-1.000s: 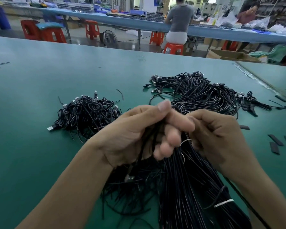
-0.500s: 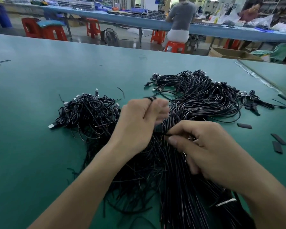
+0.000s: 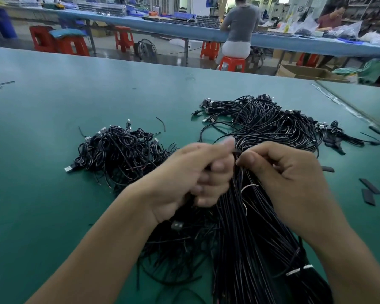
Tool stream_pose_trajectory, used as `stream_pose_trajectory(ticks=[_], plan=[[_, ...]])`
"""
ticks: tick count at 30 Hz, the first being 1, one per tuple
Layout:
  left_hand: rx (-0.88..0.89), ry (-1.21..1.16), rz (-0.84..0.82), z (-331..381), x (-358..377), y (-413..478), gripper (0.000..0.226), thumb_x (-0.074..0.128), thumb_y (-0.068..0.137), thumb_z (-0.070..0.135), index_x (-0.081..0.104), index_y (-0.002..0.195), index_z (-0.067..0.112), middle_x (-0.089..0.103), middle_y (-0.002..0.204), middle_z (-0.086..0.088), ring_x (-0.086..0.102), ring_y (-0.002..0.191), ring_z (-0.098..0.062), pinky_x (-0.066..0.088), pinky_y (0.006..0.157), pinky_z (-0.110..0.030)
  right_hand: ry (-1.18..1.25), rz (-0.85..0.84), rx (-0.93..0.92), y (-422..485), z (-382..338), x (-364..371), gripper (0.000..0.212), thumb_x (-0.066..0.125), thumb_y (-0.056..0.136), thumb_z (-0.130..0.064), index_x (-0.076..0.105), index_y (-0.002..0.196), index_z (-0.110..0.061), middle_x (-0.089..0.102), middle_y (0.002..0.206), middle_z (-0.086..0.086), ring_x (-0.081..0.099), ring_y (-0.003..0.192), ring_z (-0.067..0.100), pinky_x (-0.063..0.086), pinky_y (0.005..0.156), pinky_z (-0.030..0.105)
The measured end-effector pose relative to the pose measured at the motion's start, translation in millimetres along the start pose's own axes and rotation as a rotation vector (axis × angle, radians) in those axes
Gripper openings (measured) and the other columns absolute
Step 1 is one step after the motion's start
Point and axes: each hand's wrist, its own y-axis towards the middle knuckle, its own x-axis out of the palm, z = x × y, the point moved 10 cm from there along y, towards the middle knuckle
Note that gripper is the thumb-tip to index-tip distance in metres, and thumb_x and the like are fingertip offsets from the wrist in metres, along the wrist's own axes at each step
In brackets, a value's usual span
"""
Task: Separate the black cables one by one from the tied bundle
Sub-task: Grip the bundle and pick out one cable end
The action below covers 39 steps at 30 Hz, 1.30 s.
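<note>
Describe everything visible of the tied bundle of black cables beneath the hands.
The tied bundle is a sheaf of thin, glossy black cables lying on the green table, running from the near edge to the hands. White ties bind it by the right wrist. The left hand grips strands at its far end; the right hand pinches others.

The tied bundle (image 3: 246, 249) of long black cables, cinched by white ties (image 3: 297, 270), runs from the frame's lower right up to its centre, with loose coiled cables (image 3: 119, 150) heaped at centre left.
</note>
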Motion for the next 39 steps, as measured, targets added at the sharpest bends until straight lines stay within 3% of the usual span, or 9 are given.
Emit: stream_pose_trajectory(ticks=[4,6,9,12,15,20,23,31,39], plan=[[0.188,-0.56,0.007,23,-4,5,0.037,0.053,0.094,0.035,0.066,0.066,0.015,0.054,0.051,0.008,0.052,0.041,-0.004,0.049,0.044,-0.019,0.012,-0.176,0.104,-6,14,32,0.025,0.053,0.1,-0.031,0.065,0.083,-0.043,0.055,0.049,0.0,0.049,0.036,0.012,0.039,0.039,0.021],[0.323,-0.617,0.137,28,-23,6,0.037,0.052,0.09,0.03,0.076,0.078,0.006,0.073,0.073,-0.003,0.072,0.063,-0.012,0.059,0.059,-0.025,-0.04,-0.24,0.081,-10,10,45,0.026,0.052,0.101,-0.027,0.065,0.085,-0.043,0.054,0.05,-0.01,0.044,0.038,0.004,0.036,0.042,0.017],[0.46,-0.343,0.355,29,-47,2,0.038,0.05,0.09,0.032,0.072,0.102,0.003,0.076,0.1,-0.012,0.074,0.096,-0.023,0.06,0.08,-0.031,-0.199,-0.329,0.049,-16,5,57,0.014,0.051,0.098,-0.042,0.064,0.098,-0.038,0.061,0.069,-0.017,0.052,0.054,0.003,0.044,0.054,0.027],[0.442,0.196,0.596,25,-59,-7,0.032,0.052,0.091,0.037,0.07,0.101,0.013,0.078,0.097,-0.005,0.075,0.093,-0.018,0.059,0.079,-0.026,-0.244,-0.294,-0.009,-12,-4,47,0.021,0.05,0.093,-0.049,0.066,0.095,-0.035,0.062,0.083,-0.02,0.059,0.077,0.0,0.049,0.071,0.03],[0.181,0.511,0.471,5,-40,3,0.036,0.05,0.103,0.029,0.072,0.076,0.019,0.074,0.069,0.003,0.07,0.064,-0.005,0.052,0.058,-0.014,-0.213,-0.182,-0.071,-6,-12,26,0.006,0.072,0.086,-0.034,0.073,0.08,-0.031,0.062,0.078,-0.017,0.06,0.08,0.001,0.043,0.071,0.017],[-0.06,0.409,0.206,-21,-15,7,0.059,0.037,0.107,0.041,0.064,0.059,0.018,0.052,0.046,0.004,0.047,0.036,-0.01,0.042,0.041,-0.018,0.009,-0.079,-0.043,-1,-8,3,0.008,0.078,0.077,-0.03,0.072,0.073,-0.026,0.07,0.07,-0.009,0.067,0.067,0.01,0.05,0.067,0.019],[-0.09,0.26,0.142,-20,-9,4,0.057,0.04,0.101,0.051,0.051,0.053,0.023,0.03,0.044,0.01,0.026,0.036,-0.006,0.03,0.038,-0.018,0.173,-0.079,-0.036,0,-6,2,0.011,0.075,0.083,-0.033,0.073,0.08,-0.022,0.071,0.07,0.001,0.065,0.067,0.029,0.054,0.067,0.045],[-0.149,-0.043,-0.022,-25,4,4,0.05,0.047,0.093,0.049,0.038,0.049,0.027,0.03,0.042,0.011,0.026,0.034,-0.004,0.033,0.037,-0.017,0.395,-0.183,0.075,-1,4,12,0.015,0.076,0.076,-0.03,0.064,0.079,-0.022,0.069,0.081,0.008,0.064,0.07,0.018,0.056,0.069,0.033],[-0.152,-0.133,-0.014,-30,0,3,0.049,0.05,0.094,0.044,0.04,0.049,0.025,0.038,0.046,0.007,0.029,0.04,-0.005,0.033,0.039,-0.017,0.265,-0.275,0.033,-5,1,25,0.015,0.064,0.08,-0.044,0.059,0.086,-0.031,0.062,0.082,0.002,0.06,0.078,0.029,0.05,0.077,0.056]])
